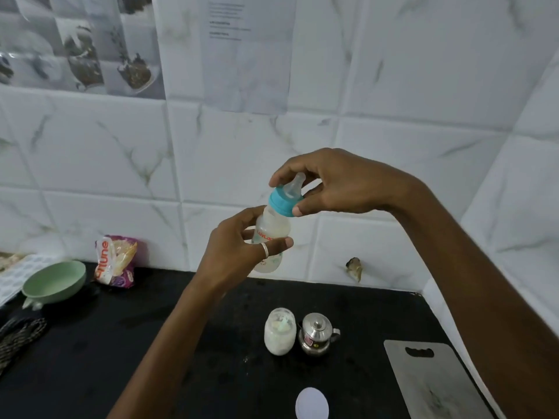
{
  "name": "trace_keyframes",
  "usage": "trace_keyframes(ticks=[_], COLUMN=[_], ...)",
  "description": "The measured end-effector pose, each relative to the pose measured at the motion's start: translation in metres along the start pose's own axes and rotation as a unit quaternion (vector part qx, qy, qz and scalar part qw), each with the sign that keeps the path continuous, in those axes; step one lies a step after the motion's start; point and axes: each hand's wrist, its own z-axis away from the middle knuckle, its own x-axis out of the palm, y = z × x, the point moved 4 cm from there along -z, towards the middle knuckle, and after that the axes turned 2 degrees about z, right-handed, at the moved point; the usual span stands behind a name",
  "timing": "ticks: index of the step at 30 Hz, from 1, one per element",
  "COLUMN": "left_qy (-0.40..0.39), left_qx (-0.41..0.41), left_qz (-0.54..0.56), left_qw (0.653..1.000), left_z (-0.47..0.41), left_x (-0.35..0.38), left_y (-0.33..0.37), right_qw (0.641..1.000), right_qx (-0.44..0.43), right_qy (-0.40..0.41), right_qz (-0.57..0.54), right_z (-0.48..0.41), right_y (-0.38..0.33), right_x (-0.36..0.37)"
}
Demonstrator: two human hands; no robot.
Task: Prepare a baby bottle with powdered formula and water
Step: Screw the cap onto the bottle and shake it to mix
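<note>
One round white lid (311,403) lies at the front edge of the black worktop (151,343). Up above its middle, the left hand (239,252) grips the clear plastic baby bottle (272,228), and the right hand (338,182) pinches its blue ring cap (281,202).

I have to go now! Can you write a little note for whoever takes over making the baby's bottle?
Left hand: grips the baby bottle by its body, tilted, above the counter.
Right hand: fingers curled round the teal nipple cap on the bottle's neck.
On the counter: open powder jar, steel pot right beside it, a white lid nearer the camera.
Done: the bottle looks whitish inside, and the cap is on.
Left: probably tighten the cap, shake, and close the jar.
</note>
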Motion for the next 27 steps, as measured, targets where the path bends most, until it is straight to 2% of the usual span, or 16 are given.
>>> trace_keyframes(ticks=[17, 27], left_qy=[-0.014, -0.018], left_qx=[0.014, 0.005], left_qz=[-0.015, -0.007], left_qw=[1.000, 1.000], left_z=[-0.013, -0.018], left_x=[-0.029, -0.034], left_y=[0.007, -0.009], right_qw=[0.998, 0.994], right_qx=[0.003, 0.070], right_qy=[-0.037, -0.014], right_qz=[0.054, 0.084], right_z=[-0.036, -0.045], right_y=[-0.024, -0.028], right_x=[0.009, 0.028])
